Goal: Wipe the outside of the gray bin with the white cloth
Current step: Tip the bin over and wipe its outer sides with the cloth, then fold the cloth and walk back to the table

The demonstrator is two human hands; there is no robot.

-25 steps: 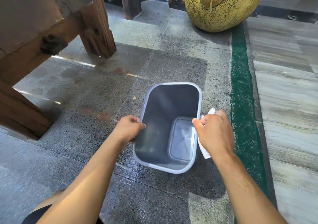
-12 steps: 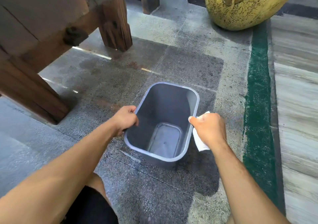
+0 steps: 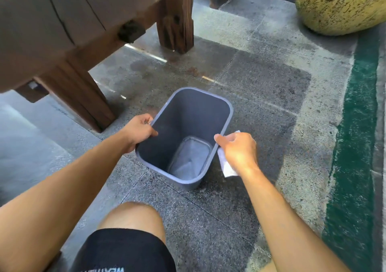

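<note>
An empty gray bin point(image 3: 200, 113) stands upright on the stone floor in the middle of the view, its open top facing me. My left hand point(image 3: 139, 130) grips the bin's left rim, thumb inside and fingers outside. My right hand point(image 3: 238, 148) holds a white cloth point(image 3: 226, 167) against the outside of the bin's right wall, with the thumb hooked over the rim. Most of the cloth is hidden under the hand; its ends stick out above and below.
A heavy wooden table point(image 3: 69, 21) with thick legs stands at the upper left, close to the bin. A large yellow speckled object point(image 3: 338, 6) sits at the upper right. A green strip point(image 3: 359, 125) runs along the right. My knee point(image 3: 131, 215) is below the bin.
The view has pulled back and shifted, bringing my knee into sight. My right hand with the cloth has slid a little toward me along the bin's right wall. My left hand keeps its grip.
</note>
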